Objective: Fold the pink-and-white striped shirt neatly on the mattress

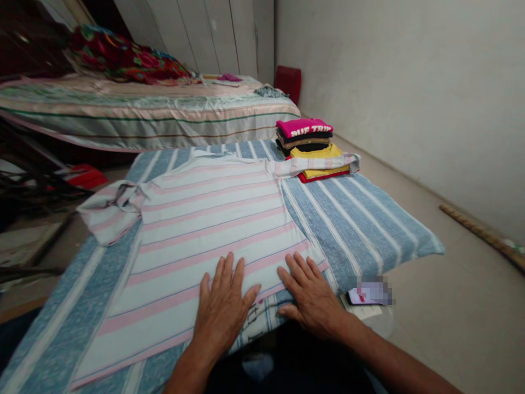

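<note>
Head view: striped shirt (213, 230) lies lengthwise away; collar (211, 158) far, hem (131, 359) near.

I'm looking at a counter (320, 219) draped with a blue, white-striped cloth (385, 241). Across it I see a pale shirt (213, 219) with pink stripes, spread out flat, its left sleeve (110, 216) jutting past the edge. At the far right I make out a folded pile topped by a pink garment (303, 127); just in front, a yellow garment (324, 173) rests on a red one (322, 179), with the shirt's right sleeve (320, 163) lying over them.
</note>
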Demonstrator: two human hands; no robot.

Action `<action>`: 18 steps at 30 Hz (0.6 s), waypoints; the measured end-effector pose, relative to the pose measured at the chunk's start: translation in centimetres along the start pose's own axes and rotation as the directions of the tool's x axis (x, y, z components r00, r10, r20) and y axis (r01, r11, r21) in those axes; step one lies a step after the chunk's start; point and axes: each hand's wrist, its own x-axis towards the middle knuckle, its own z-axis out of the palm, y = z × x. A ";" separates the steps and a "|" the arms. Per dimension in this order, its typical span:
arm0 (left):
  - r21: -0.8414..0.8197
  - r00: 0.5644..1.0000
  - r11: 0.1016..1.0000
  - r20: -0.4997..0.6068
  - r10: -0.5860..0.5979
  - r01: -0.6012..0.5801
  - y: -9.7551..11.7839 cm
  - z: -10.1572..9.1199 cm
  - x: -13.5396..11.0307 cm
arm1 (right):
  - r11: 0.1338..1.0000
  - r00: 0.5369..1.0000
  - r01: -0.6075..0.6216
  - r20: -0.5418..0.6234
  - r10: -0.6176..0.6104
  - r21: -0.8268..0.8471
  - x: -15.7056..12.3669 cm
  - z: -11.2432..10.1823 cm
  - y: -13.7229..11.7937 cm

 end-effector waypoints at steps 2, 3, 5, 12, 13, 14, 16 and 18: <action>0.011 1.000 1.000 0.004 0.000 0.000 -0.2 0.1 -0.1 | 1.000 1.000 0.000 0.005 0.000 -0.006 -0.2 0.2 0.3; 0.014 1.000 1.000 0.002 0.000 0.000 -0.2 0.1 -0.1 | 1.000 1.000 0.001 0.006 -0.001 -0.008 -0.3 0.3 0.4; 0.017 1.000 1.000 -0.003 0.001 -0.001 -0.3 0.2 -0.1 | 1.000 1.000 -0.001 0.004 0.001 -0.010 -0.3 0.4 0.4; -0.001 1.000 1.000 0.016 0.001 -0.001 -0.4 0.1 0.0 | 0.995 0.996 -0.087 0.005 0.088 -0.055 -1.0 0.1 1.7; -0.002 1.000 1.000 0.019 -0.003 0.003 -0.4 0.1 0.0 | 0.993 0.995 -0.096 0.005 0.096 -0.066 -1.2 0.1 1.9; -0.002 1.000 1.000 0.022 -0.005 0.005 -0.4 0.2 0.0 | 0.992 0.995 -0.099 0.004 0.099 -0.074 -1.3 0.1 2.1; 0.000 1.000 1.000 0.030 -0.007 0.007 -0.5 0.2 0.0 | 0.992 0.995 -0.095 -0.007 0.095 -0.083 -1.4 0.1 2.3; 0.002 0.999 1.000 0.031 -0.007 0.007 -0.6 0.2 -0.1 | 0.992 0.996 -0.086 -0.026 0.084 -0.088 -1.5 0.2 2.3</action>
